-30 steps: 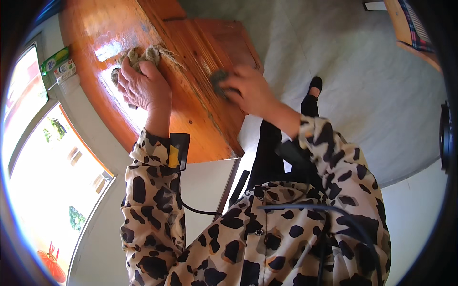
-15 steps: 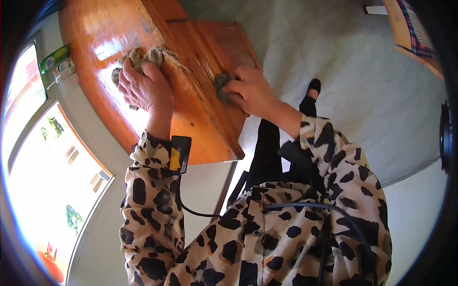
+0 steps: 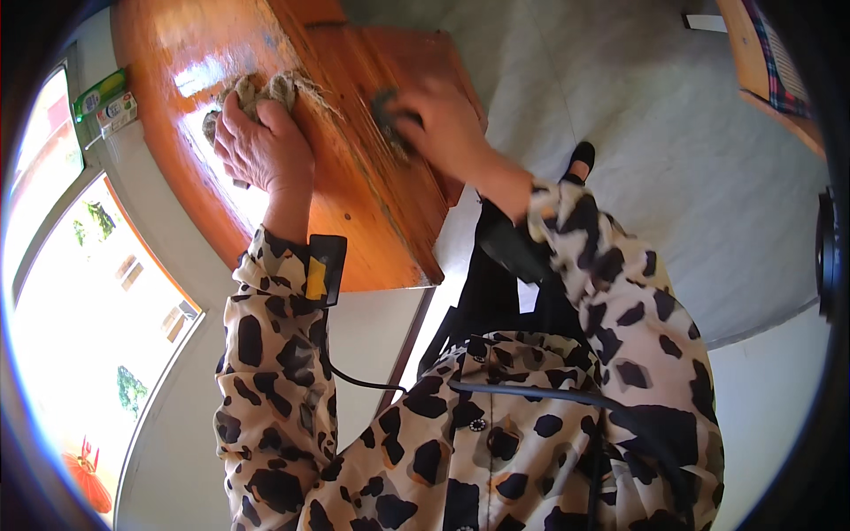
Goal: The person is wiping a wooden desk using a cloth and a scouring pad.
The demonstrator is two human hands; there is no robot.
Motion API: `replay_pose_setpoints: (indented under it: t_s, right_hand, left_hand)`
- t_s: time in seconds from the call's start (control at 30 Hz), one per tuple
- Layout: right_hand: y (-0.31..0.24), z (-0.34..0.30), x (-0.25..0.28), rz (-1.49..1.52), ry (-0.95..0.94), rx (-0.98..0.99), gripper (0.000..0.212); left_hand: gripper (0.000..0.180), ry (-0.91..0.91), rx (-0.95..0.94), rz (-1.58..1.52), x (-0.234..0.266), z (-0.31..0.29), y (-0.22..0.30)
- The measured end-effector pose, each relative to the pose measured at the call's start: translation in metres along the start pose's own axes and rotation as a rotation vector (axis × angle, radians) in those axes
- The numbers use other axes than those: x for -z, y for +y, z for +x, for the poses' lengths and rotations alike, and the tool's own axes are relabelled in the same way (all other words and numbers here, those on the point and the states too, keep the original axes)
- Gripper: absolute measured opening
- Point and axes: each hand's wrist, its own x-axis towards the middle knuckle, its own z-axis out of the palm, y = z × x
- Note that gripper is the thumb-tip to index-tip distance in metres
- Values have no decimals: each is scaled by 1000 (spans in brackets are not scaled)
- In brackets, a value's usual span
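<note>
Under my left hand (image 3: 273,155) is a bunched, grey-green rag (image 3: 282,88) with frayed threads, pressed on the glossy orange-brown wooden top (image 3: 332,234). My left fingers are curled round the rag. My right hand (image 3: 447,128), smeared by motion, grips a dark grey scouring pad (image 3: 387,115), which looks like steel wool. The pad lies against the grooved, worn edge of the wood, to the right of the rag. Part of the pad is covered by my fingers. A small dark piece (image 3: 240,184) shows beside my left hand.
At the far left a green packet (image 3: 100,95) and a white-and-green carton (image 3: 118,113) rest on the ledge by a bright window (image 3: 97,292). A black cable (image 3: 531,391) crosses in front of my body. Another wooden piece (image 3: 779,111) with plaid cloth stands at the far right.
My right hand has moved up and left with the scouring pad along the wooden edge. The left hand stays on the rag. The whole view has shifted slightly.
</note>
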Motion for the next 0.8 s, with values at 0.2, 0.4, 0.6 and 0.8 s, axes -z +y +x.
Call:
replay_pose_setpoints:
  t_s: [0.2, 0.4, 0.6, 0.8]
  right_hand:
    - [19, -45, -6, 137, -6, 27, 19]
    - [0, -121, -11, 313, -6, -329, 21]
    - [-16, -117, -11, 268, 43, -226, 21]
    - [-12, -147, -10, 272, 20, -227, 20]
  left_hand:
    - [54, -17, 12, -19, -6, -2, 5]
    - [55, -20, 22, -23, -2, 2, 7]
    - [56, 11, 36, -11, -4, 3, 10]
    - [59, -12, 39, 8, -9, 6, 6]
